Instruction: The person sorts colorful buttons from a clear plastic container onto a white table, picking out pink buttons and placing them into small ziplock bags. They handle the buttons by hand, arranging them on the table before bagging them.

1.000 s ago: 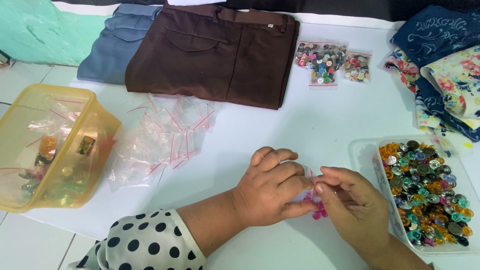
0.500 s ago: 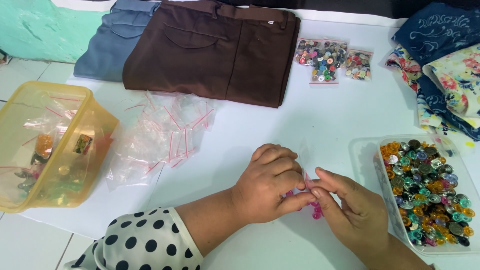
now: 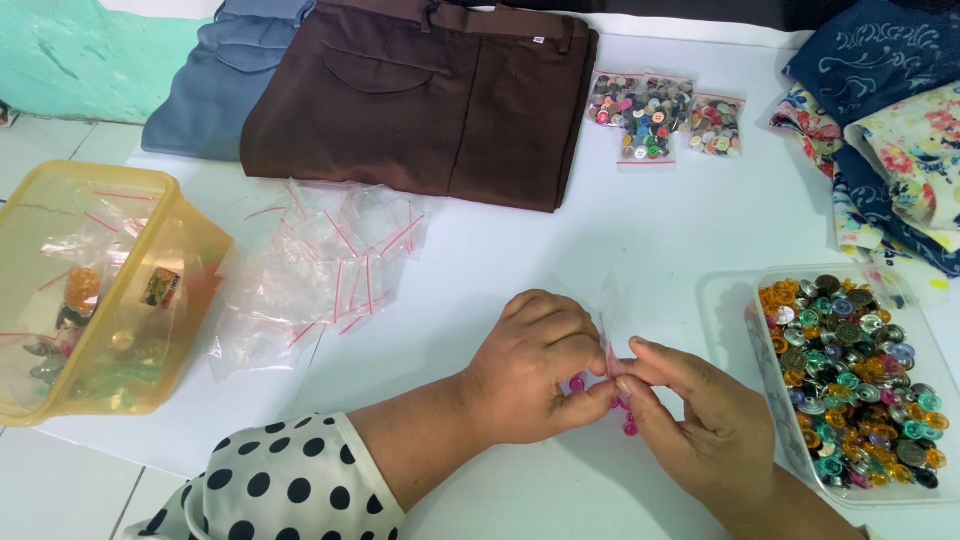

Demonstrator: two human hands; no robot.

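My left hand [image 3: 535, 370] and my right hand [image 3: 700, 420] meet at the front of the white table [image 3: 640, 230]. Together they pinch the top of a small clear zip bag [image 3: 610, 350] with a red strip. A few pink buttons [image 3: 628, 424] show in it just under my fingers. Most of the bag is hidden by my hands. A clear tray of mixed coloured buttons [image 3: 860, 385] lies right beside my right hand.
A heap of empty small zip bags [image 3: 320, 270] lies left of centre. A yellow plastic tub [image 3: 95, 290] stands at the left edge. Folded brown trousers [image 3: 430, 100], blue trousers [image 3: 205, 85], filled button bags [image 3: 660, 115] and patterned fabrics [image 3: 890, 140] lie along the back.
Both hands stay together on the small bag with only slight finger movement. Nothing else has moved.
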